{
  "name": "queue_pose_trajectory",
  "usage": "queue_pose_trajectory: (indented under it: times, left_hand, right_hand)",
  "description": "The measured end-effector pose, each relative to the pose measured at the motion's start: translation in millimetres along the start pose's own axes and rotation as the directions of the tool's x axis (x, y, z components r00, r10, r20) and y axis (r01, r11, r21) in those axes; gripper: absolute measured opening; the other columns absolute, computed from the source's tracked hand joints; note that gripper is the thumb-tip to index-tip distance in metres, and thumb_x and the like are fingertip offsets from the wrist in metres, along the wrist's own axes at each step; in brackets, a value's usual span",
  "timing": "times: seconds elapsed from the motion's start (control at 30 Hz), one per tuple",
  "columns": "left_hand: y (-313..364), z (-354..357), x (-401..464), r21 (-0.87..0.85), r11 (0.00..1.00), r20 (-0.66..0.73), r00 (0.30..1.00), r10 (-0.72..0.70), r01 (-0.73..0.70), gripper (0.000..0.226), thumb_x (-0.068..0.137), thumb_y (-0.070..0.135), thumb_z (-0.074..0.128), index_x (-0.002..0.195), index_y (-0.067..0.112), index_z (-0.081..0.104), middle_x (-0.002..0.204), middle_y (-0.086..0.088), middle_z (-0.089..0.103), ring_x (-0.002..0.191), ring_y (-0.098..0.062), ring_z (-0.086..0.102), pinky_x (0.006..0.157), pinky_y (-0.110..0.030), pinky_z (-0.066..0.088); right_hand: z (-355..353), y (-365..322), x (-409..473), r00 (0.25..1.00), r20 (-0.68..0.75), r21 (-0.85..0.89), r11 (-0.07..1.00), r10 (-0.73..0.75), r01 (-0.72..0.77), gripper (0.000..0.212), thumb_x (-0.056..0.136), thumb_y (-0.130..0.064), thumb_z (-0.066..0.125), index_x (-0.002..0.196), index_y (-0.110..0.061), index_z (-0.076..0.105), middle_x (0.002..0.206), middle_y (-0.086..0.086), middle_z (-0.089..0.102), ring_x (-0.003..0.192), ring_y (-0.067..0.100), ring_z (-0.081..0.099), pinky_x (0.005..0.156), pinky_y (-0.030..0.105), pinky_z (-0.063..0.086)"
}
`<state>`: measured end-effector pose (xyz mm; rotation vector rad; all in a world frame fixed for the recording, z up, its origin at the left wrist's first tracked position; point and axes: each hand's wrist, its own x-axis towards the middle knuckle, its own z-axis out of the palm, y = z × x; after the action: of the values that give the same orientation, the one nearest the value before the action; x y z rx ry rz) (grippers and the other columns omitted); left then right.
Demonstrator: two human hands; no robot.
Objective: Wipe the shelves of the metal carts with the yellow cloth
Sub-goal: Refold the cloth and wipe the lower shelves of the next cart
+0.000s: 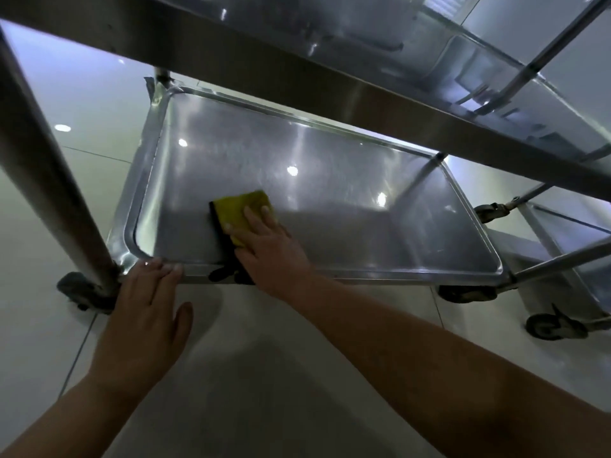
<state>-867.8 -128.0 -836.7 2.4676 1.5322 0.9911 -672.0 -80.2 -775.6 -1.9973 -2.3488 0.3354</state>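
The yellow cloth (243,206) lies folded on the bottom shelf (330,193) of a metal cart, near the shelf's front edge. My right hand (267,249) presses flat on the cloth with straight fingers, covering its near half. My left hand (145,309) rests on the shelf's front rim near the left corner, fingers straight on the metal lip and thumb hanging below it. The upper shelf (297,77) of the same cart runs across the top of the view.
A thick cart leg (49,180) stands at the left above a caster (82,292). A second metal cart (568,246) with casters (552,325) stands to the right. Pale floor tiles (264,375) surround both carts.
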Motion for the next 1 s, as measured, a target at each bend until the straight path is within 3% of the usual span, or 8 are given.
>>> queue_pose_trajectory:
  times: [0.13,0.3,0.43,0.53,0.57,0.7,0.8,1.0]
  left_hand:
    - [-8.9,5.1,-3.2,-0.033,0.999,0.02,1.0,-0.004,0.004,0.044,0.085,0.013,0.042,0.114,-0.015,0.058,0.113,-0.03,0.056,0.116,-0.045,0.046,0.107,-0.051,0.032]
    - [-20.7,6.6,-3.9,0.034,0.994,0.01,0.994,0.108,-0.108,0.043,0.081,0.002,0.038,0.117,-0.014,0.055,0.112,-0.029,0.057,0.114,-0.043,0.045,0.112,-0.042,0.023]
    - [-20.1,7.7,-2.6,0.083,0.985,0.001,0.989,0.15,-0.149,0.044,0.079,0.006,0.04,0.118,-0.011,0.051,0.11,-0.027,0.058,0.11,-0.042,0.046,0.112,-0.042,0.022]
    - [-18.6,13.2,-1.6,0.093,0.987,-0.015,0.991,0.131,-0.129,0.044,0.079,0.007,0.042,0.117,-0.011,0.052,0.111,-0.024,0.053,0.109,-0.042,0.046,0.112,-0.045,0.024]
    - [-17.3,14.6,-0.6,0.1,0.988,-0.017,0.993,0.12,-0.118,0.043,0.079,0.008,0.042,0.114,-0.013,0.056,0.111,-0.023,0.052,0.109,-0.042,0.046,0.111,-0.045,0.024]
    - [-12.9,15.4,3.6,0.132,0.989,0.016,0.998,0.069,-0.07,0.043,0.077,0.01,0.044,0.106,-0.014,0.064,0.106,-0.027,0.058,0.109,-0.041,0.045,0.11,-0.043,0.023]
    - [-13.3,15.4,3.4,0.136,0.989,0.028,0.998,0.049,-0.053,0.042,0.079,0.012,0.045,0.108,-0.012,0.063,0.104,-0.027,0.061,0.111,-0.04,0.045,0.11,-0.042,0.025]
    - [-16.4,15.1,3.0,0.109,0.993,0.03,0.999,0.039,-0.042,0.044,0.076,0.01,0.045,0.11,-0.011,0.063,0.104,-0.025,0.062,0.113,-0.039,0.044,0.112,-0.04,0.024]
  right_hand:
    - [5.3,-41.8,64.8,0.988,0.058,-0.117,0.982,-0.145,0.151,0.051,0.102,-0.034,0.035,0.151,-0.036,0.022,0.162,0.0,0.004,0.148,0.023,-0.005,0.118,0.042,0.008]
    - [-3.8,-8.7,113.4,0.979,0.014,-0.106,0.973,-0.205,0.206,0.052,0.101,-0.032,0.039,0.151,-0.031,0.024,0.161,0.006,0.01,0.149,0.024,0.001,0.12,0.035,0.006]
    - [-15.4,45.4,120.6,0.995,-0.093,-0.036,0.999,-0.022,0.019,0.053,0.101,-0.03,0.043,0.151,-0.028,0.027,0.16,0.007,0.017,0.147,0.025,0.013,0.118,0.038,0.017]
    - [-26.9,72.3,126.4,0.971,-0.184,0.097,0.986,0.152,-0.136,0.06,0.095,-0.029,0.051,0.148,-0.02,0.026,0.153,0.007,0.028,0.135,0.03,0.037,0.105,0.038,0.033]
    - [-27.6,77.2,132.0,0.957,-0.188,0.115,0.972,0.222,-0.203,0.063,0.095,-0.032,0.051,0.149,-0.017,0.022,0.154,0.009,0.024,0.135,0.031,0.035,0.106,0.039,0.033]
    - [-29.5,66.5,158.2,0.869,-0.058,0.068,0.87,0.492,-0.488,0.079,0.094,-0.058,0.039,0.154,-0.017,0.007,0.161,0.014,-0.005,0.147,0.033,-0.005,0.119,0.048,0.007]
    - [-30.4,40.1,174.3,0.919,0.003,0.036,0.918,0.394,-0.394,0.082,0.093,-0.063,0.039,0.155,-0.022,0.004,0.161,0.01,-0.008,0.148,0.029,-0.008,0.118,0.048,0.008]
    - [-17.9,-19.1,189.0,0.997,0.079,-0.032,0.999,-0.023,0.025,0.074,0.095,-0.052,0.045,0.154,-0.027,0.008,0.162,0.004,-0.005,0.148,0.025,-0.006,0.12,0.045,0.009]
